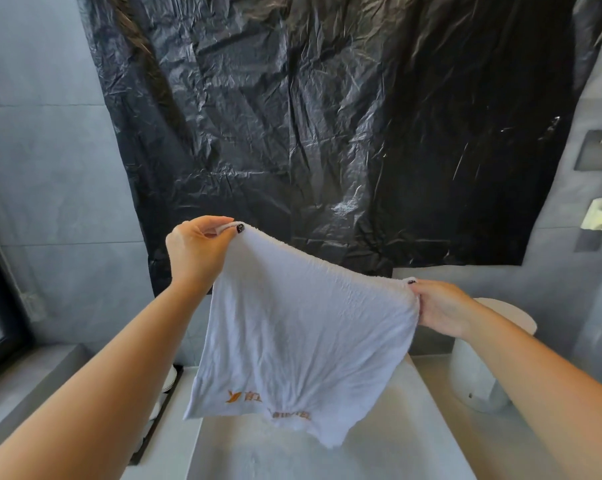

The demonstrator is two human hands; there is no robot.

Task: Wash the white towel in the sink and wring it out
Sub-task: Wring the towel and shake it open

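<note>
The left hand [195, 251] and right hand [441, 308] each pinch 1 top corner of the white towel [303, 334], whose soft, light cloth likely sags unless the fingers hold its edges.

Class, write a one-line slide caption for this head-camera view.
Both hands, left hand and right hand, hold a white towel spread above the sink.

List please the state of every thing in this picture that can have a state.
white towel: spread out, hanging above the sink
left hand: pinches one top corner
right hand: grips the other top corner
sink: no running water visible
black plastic sheet: hanging, wrinkled
</note>
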